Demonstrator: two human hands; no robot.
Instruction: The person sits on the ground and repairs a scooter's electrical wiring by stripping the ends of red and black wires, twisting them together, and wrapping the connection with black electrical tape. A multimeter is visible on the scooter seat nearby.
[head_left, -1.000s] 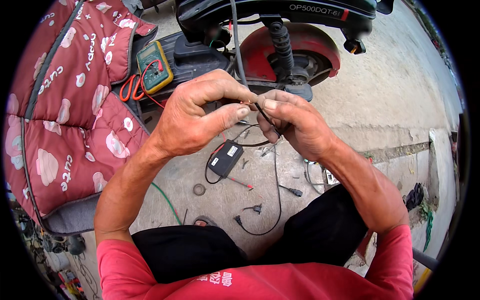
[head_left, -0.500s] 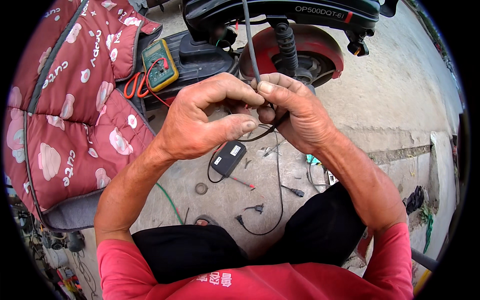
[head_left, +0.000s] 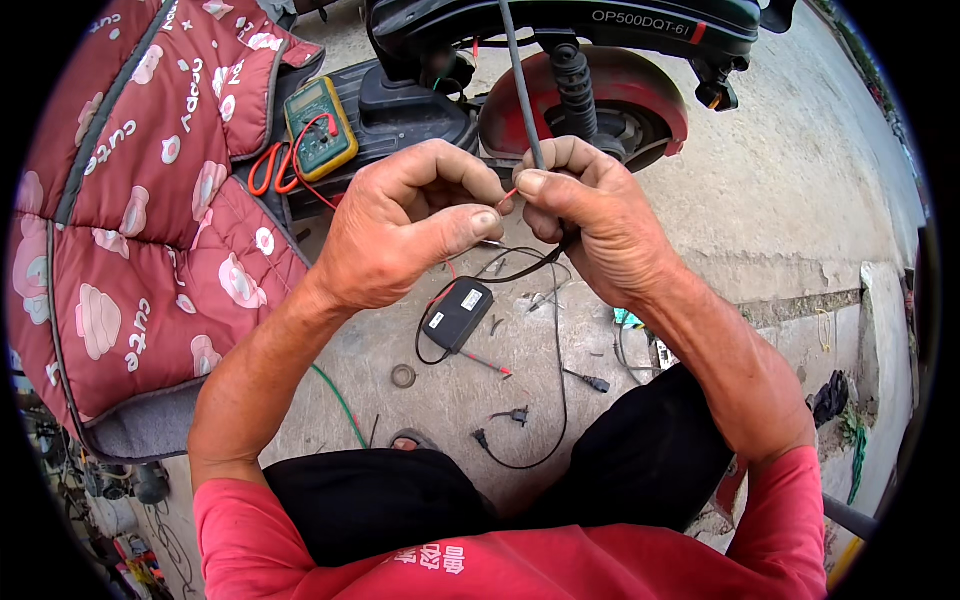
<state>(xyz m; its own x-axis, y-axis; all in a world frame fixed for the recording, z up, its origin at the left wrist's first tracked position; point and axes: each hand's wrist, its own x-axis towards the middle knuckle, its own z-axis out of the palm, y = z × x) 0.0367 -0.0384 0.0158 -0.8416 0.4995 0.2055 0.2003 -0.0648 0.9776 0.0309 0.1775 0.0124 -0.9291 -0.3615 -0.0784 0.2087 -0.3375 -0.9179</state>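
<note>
My right hand (head_left: 590, 205) pinches a dark grey cable (head_left: 518, 80) that runs down from the top of the view, with a black cord (head_left: 540, 264) hanging below the fingers. Between the two hands shows a short, thin red wire (head_left: 508, 196). Its right end is at my right thumb, and the other goes into the curled fingertips of my left hand (head_left: 415, 220), which are closed on it. The bare ends of the wire are hidden by fingers. Under my hands, a black power adapter (head_left: 458, 315) with white labels lies on the ground, a red-tipped probe (head_left: 487, 364) beside it.
Ahead stands a scooter with a red-fendered wheel (head_left: 640, 110). A yellow-green multimeter (head_left: 320, 130) with red leads rests on its footboard. A pink padded cover (head_left: 150, 230) drapes at left. Plug cords (head_left: 590, 382), a tape roll (head_left: 402, 376) and a green wire (head_left: 340, 400) lie on the concrete.
The hands have drawn slightly apart, and the red wire now shows between them. The grey cable's upper part has shifted right.
</note>
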